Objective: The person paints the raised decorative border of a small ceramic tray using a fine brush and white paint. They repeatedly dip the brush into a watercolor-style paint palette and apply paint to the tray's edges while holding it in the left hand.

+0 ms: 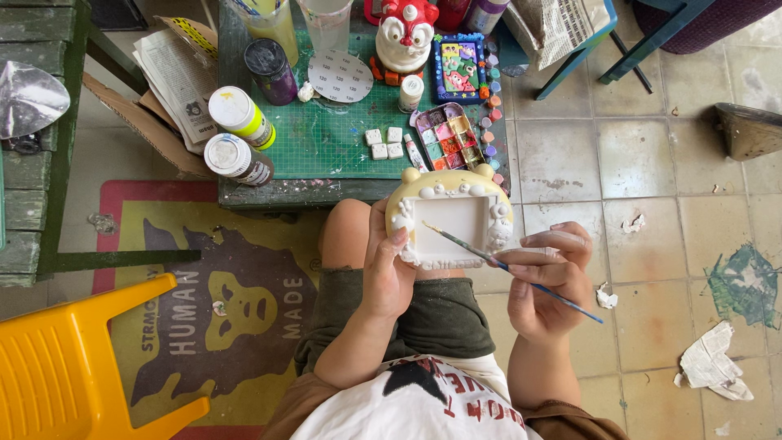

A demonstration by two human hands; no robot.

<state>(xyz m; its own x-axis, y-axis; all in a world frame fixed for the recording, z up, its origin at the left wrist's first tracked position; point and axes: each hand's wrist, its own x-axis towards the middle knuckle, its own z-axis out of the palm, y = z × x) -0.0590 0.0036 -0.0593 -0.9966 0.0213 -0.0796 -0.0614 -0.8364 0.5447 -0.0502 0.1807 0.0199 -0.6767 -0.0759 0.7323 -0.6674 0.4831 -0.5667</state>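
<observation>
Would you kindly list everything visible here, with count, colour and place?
Plaster frame: one, pale yellow and white, held over the lap.
Paintbrush: one, blue handle, tip on the frame.
Paint palette: one, mixed colours, on the green mat.
Green mat: one, on the low table.
Small white blocks: four, on the mat.
Painted frame: one, blue, far side of the mat.
Figurine: one, red and white, beside it.
Paint bottles: two, white caps, table's left edge.
Dark jar: one, on the mat.
Chair: one, yellow, lower left.
Left hand: grips the frame.
Right hand: holds the paintbrush.
</observation>
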